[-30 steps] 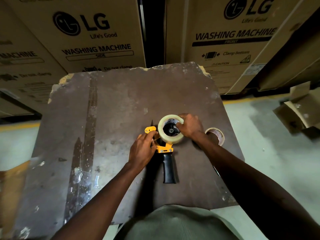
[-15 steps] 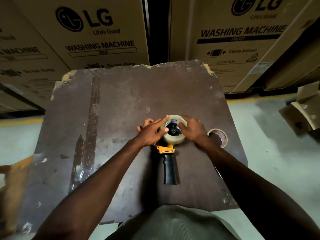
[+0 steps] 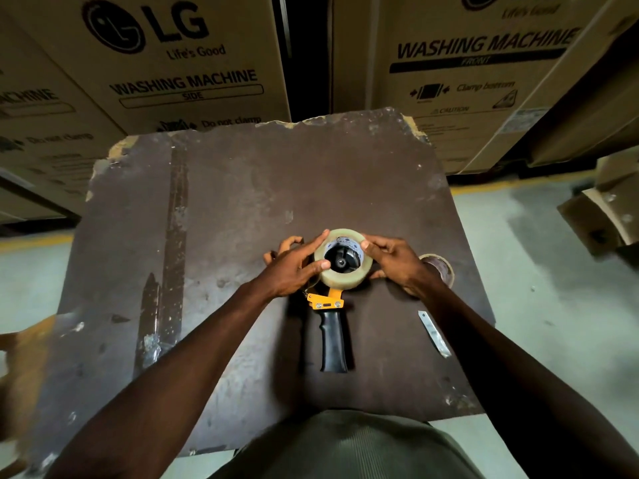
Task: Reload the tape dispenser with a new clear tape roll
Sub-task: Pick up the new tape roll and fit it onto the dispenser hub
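1. A worn dark-brown board table with chipped edges fills the middle of the view; tall cardboard washing-machine cartons stand behind it at 12 o'clock.
2. The yellow-framed tape dispenser with a black moulded handle lies flat near the table's centre, slightly toward 3 o'clock, its handle pointing to 6 o'clock toward the person.
3. The new clear tape roll with a pale printed core sits over the dispenser's black hub, at the 12 o'clock end of the tool.
4. The left hand meets the roll from 9 o'clock: its thumb presses the roll's near rim, its forefinger reaches along the far rim, and the other fingers are curled loosely behind, spread apart from one another.
5. The right hand meets the roll from 3 o'clock: the fingertips press on the roll's upper rim, close together. Whether its thumb touches the roll I cannot tell.
6. A used-up brown cardboard tape core lies just beyond the right wrist at 3 o'clock of the roll.
7. A thin silvery metal blade strip lies on the table at 4 o'clock of the dispenser, apart from it.
8. Loose cardboard scraps rest on the grey floor at the far 3 o'clock edge.
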`<control>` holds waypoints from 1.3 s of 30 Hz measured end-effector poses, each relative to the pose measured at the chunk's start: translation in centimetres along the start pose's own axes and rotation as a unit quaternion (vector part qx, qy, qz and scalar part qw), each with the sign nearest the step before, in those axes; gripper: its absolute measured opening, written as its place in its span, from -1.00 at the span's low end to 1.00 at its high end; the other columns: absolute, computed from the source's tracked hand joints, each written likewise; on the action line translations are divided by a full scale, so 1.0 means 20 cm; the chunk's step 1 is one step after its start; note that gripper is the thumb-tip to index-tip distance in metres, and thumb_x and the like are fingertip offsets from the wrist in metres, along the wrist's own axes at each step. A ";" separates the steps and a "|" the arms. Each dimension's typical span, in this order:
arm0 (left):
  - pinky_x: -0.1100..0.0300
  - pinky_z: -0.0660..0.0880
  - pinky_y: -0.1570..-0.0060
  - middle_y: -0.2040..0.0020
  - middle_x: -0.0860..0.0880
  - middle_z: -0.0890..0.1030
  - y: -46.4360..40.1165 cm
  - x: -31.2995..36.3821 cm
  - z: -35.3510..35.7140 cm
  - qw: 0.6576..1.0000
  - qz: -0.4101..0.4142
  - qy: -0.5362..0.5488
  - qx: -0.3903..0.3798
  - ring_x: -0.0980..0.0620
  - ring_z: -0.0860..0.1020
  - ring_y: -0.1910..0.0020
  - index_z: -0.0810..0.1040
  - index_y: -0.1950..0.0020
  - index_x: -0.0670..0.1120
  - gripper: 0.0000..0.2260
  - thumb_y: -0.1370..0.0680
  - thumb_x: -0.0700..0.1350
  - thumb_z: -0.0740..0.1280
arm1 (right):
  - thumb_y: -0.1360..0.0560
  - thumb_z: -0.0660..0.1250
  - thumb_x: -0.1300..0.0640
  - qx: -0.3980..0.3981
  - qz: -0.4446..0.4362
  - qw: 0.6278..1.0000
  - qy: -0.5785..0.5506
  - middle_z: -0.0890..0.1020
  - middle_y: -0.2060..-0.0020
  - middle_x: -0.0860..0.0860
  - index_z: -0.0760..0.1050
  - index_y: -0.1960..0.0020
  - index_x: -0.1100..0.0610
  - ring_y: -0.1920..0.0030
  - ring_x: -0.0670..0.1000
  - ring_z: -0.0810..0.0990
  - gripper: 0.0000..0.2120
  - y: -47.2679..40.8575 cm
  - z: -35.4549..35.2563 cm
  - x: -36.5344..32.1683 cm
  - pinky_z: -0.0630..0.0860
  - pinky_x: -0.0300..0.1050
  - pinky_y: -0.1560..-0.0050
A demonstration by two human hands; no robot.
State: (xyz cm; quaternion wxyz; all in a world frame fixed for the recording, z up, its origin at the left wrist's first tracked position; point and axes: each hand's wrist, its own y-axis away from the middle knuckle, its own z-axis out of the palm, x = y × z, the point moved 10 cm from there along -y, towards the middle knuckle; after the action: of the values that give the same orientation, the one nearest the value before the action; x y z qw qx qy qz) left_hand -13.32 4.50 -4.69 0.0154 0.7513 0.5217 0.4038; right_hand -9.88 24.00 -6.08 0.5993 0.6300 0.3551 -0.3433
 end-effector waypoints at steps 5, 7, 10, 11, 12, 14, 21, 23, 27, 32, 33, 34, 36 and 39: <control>-0.02 -0.02 -0.32 -0.51 -0.08 0.33 0.03 0.08 -0.02 0.999 0.029 -0.015 0.003 0.03 0.02 -0.56 0.06 -0.57 0.27 -0.44 -0.62 0.20 0.20 | -0.62 0.31 0.09 0.002 -0.010 1.000 -0.005 0.67 -0.15 0.25 0.55 -0.33 0.09 -0.01 0.12 0.65 -0.70 0.00 0.00 0.00 0.59 0.33 -0.05; -0.02 0.00 -0.36 -0.51 -0.07 0.35 0.03 0.08 -0.03 0.999 0.041 -0.018 0.009 0.01 0.06 -0.56 0.06 -0.59 0.22 -0.43 -0.62 0.17 0.21 | -0.61 0.33 0.08 0.004 -0.015 1.000 -0.006 0.68 -0.13 0.26 0.57 -0.30 0.06 0.01 0.16 0.64 -0.72 0.01 0.00 0.00 0.57 0.39 -0.04; -0.13 0.12 -0.45 -0.52 -0.10 0.34 0.02 0.07 -0.02 0.998 0.062 -0.005 0.009 -0.04 0.10 -0.57 0.05 -0.60 0.17 -0.40 -0.62 0.15 0.24 | -0.60 0.33 0.08 -0.001 -0.009 1.000 -0.020 0.71 -0.06 0.14 0.57 -0.29 0.05 0.01 0.12 0.63 -0.73 0.01 0.01 -0.01 0.59 0.28 0.02; -0.16 0.18 -0.45 -0.51 -0.12 0.35 0.02 0.06 -0.02 0.998 0.069 0.000 0.008 -0.06 0.11 -0.56 0.05 -0.60 0.16 -0.39 -0.62 0.14 0.25 | -0.61 0.32 0.08 -0.003 0.001 1.000 -0.027 0.71 -0.04 0.06 0.56 -0.30 0.04 0.00 0.07 0.65 -0.73 0.02 0.02 -0.01 0.61 0.19 0.07; -0.18 0.23 -0.43 -0.51 -0.13 0.35 0.01 0.06 -0.01 0.997 0.073 0.004 0.004 -0.07 0.12 -0.56 0.04 -0.60 0.15 -0.38 -0.61 0.14 0.25 | -0.62 0.31 0.09 -0.008 0.015 0.999 -0.038 0.70 -0.04 0.01 0.54 -0.30 0.04 0.00 0.02 0.66 -0.73 0.02 0.03 0.00 0.64 0.08 0.15; -0.18 0.27 -0.42 -0.52 -0.13 0.33 0.01 0.06 0.00 0.997 0.082 0.002 -0.002 -0.08 0.10 -0.56 0.02 -0.60 0.16 -0.37 -0.61 0.16 0.24 | -0.63 0.29 0.11 -0.025 0.038 0.997 -0.069 0.70 -0.07 0.01 0.53 -0.30 0.05 -0.01 -0.02 0.68 -0.75 0.02 0.05 0.01 0.65 -0.01 0.19; -0.09 0.26 -0.46 -0.57 -0.11 0.24 0.00 0.04 0.01 0.995 0.091 0.030 -0.024 0.01 0.00 -0.58 0.00 -0.60 0.19 -0.34 -0.58 0.21 0.24 | -0.61 0.30 0.18 -0.040 0.067 0.990 -0.120 0.68 -0.14 0.18 0.54 -0.31 0.21 -0.10 0.11 0.66 -0.72 -0.02 0.06 0.06 0.64 0.03 -0.06; -0.07 0.21 -0.49 -0.58 -0.13 0.20 -0.01 0.02 0.03 0.995 0.087 0.036 -0.034 0.00 -0.03 -0.59 -0.01 -0.59 0.21 -0.32 -0.57 0.21 0.27 | -0.60 0.31 0.18 -0.034 0.075 0.989 -0.126 0.69 -0.13 0.18 0.55 -0.29 0.19 -0.11 0.11 0.66 -0.73 -0.03 0.06 0.08 0.59 0.09 -0.15; 0.00 0.16 -0.48 -0.57 -0.07 0.21 -0.01 0.03 0.04 0.994 0.100 0.021 -0.046 0.01 -0.05 -0.58 -0.03 -0.60 0.19 -0.26 -0.55 0.20 0.32 | -0.59 0.33 0.19 -0.028 0.079 0.988 -0.131 0.70 -0.09 0.14 0.55 -0.28 0.19 -0.10 0.07 0.66 -0.72 -0.04 0.05 0.10 0.59 0.07 -0.15; -0.06 0.21 -0.48 -0.59 0.05 0.20 -0.01 0.05 0.03 0.989 0.134 -0.051 -0.030 -0.09 0.04 -0.58 -0.08 -0.61 0.13 -0.24 -0.54 0.32 0.21 | -0.59 0.34 0.21 -0.039 0.070 0.987 -0.138 0.71 -0.05 0.06 0.55 -0.27 0.16 -0.09 0.02 0.67 -0.73 -0.02 0.06 0.09 0.62 -0.04 -0.04; -0.06 0.20 -0.49 -0.60 0.06 0.18 0.00 0.05 0.04 0.987 0.143 -0.064 -0.031 -0.09 0.04 -0.58 -0.09 -0.61 0.12 -0.23 -0.54 0.33 0.18 | -0.58 0.34 0.21 -0.038 0.068 0.987 -0.137 0.71 -0.05 0.05 0.54 -0.28 0.16 -0.10 0.02 0.66 -0.73 -0.02 0.06 0.08 0.61 -0.03 -0.06; -0.05 0.18 -0.50 -0.61 0.06 0.14 0.00 0.05 0.06 0.986 0.148 -0.073 -0.033 -0.09 0.02 -0.59 -0.11 -0.61 0.11 -0.23 -0.55 0.33 0.18 | -0.58 0.35 0.23 -0.039 0.067 0.988 -0.135 0.70 -0.05 0.05 0.52 -0.29 0.17 -0.11 0.03 0.65 -0.71 -0.01 0.06 0.08 0.59 -0.01 -0.10; -0.03 0.12 -0.52 -0.63 0.07 0.06 0.01 0.03 0.08 0.984 0.153 -0.081 -0.043 -0.05 -0.05 -0.60 -0.16 -0.61 0.11 -0.24 -0.57 0.27 0.21 | -0.57 0.35 0.27 -0.032 0.070 0.988 -0.137 0.67 -0.03 0.04 0.48 -0.32 0.19 -0.14 0.04 0.61 -0.67 -0.01 0.07 0.09 0.53 0.07 -0.20; -0.02 0.10 -0.52 -0.63 0.11 0.03 0.01 0.04 0.09 0.987 0.142 -0.057 -0.047 -0.01 -0.09 -0.60 -0.19 -0.60 0.17 -0.26 -0.59 0.24 0.22 | -0.58 0.34 0.23 -0.021 0.069 0.988 -0.135 0.67 -0.08 0.09 0.47 -0.36 0.18 -0.15 0.08 0.62 -0.65 -0.01 0.07 0.08 0.50 0.19 -0.26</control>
State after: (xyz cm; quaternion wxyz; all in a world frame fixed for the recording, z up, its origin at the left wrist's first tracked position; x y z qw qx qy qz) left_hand -11.98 5.76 -5.37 0.0232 0.8382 0.3882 0.3822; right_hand -9.27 22.66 -7.64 0.6770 0.5882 0.2343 -0.3753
